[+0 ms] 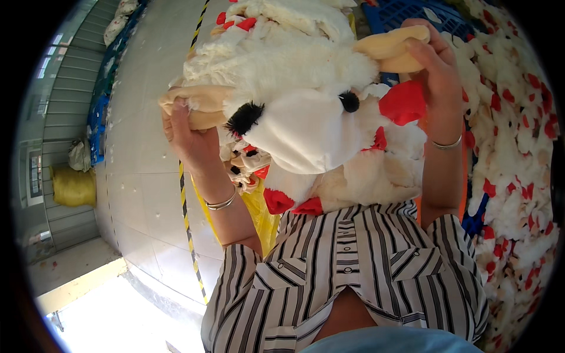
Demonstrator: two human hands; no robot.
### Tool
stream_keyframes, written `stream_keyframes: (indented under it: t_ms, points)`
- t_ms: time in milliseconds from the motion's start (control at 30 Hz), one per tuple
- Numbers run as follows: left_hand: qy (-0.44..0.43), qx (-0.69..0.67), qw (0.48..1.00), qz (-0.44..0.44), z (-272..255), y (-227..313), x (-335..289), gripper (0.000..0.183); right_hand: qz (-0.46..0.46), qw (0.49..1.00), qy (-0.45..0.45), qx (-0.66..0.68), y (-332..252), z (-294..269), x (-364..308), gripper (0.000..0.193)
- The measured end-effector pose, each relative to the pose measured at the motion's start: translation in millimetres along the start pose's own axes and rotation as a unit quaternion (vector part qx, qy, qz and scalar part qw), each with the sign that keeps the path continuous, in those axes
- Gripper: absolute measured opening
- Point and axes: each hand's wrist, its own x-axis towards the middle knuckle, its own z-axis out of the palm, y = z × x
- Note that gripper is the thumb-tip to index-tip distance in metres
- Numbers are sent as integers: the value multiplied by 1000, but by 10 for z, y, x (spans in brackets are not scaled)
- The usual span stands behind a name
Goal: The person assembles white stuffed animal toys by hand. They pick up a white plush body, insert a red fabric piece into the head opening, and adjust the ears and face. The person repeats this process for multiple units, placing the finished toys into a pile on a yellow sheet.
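Note:
A white plush animal skin [312, 126] with long fur, a smooth pale muzzle and two black furry eye patches is held up before my chest. My left hand [191, 138] pinches one beige ear [203, 101] at the left. At the right, my right hand [438, 65] grips the other beige ear [391, 48], fingers wrapped round it. Red paws [403, 103] hang below and beside the head; the limp body drapes down against my striped shirt. Much of the body is hidden behind the head.
Several white plush skins with red paws fill a large heap [500, 176] along the right. A blue plastic crate [424, 15] sits at the back right. Below my left arm is a yellow bag [259, 212] with plush pieces. Yellow-black tape [187, 217] marks the grey floor.

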Motion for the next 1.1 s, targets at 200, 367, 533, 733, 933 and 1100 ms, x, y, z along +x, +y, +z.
stream_keyframes:
  t_ms: [200, 367, 533, 733, 933, 1100]
  points:
    - [-60, 27, 997, -33, -310, -64, -183, 11, -39, 988, 150, -5, -88, 70, 35, 23]
    - [-91, 102, 988, -72, -469, -115, -383, 21, -40, 988, 45, -144, 101, 55, -3, 25]
    - [-37, 133, 984, -116, -974, -199, -407, 21, -79, 984, 84, -135, 146, -8, -41, 25]
    - [-12, 180, 970, -161, -1151, -317, -385, 21, -52, 987, 45, -147, 331, 12, 43, 23]
    - [-4, 162, 975, -149, -711, -218, -370, 19, 18, 996, 53, -69, 567, -156, 128, 18]
    - [-110, 411, 894, -143, -879, -213, -337, 29, 29, 997, 56, -54, 520, -38, 66, 19]
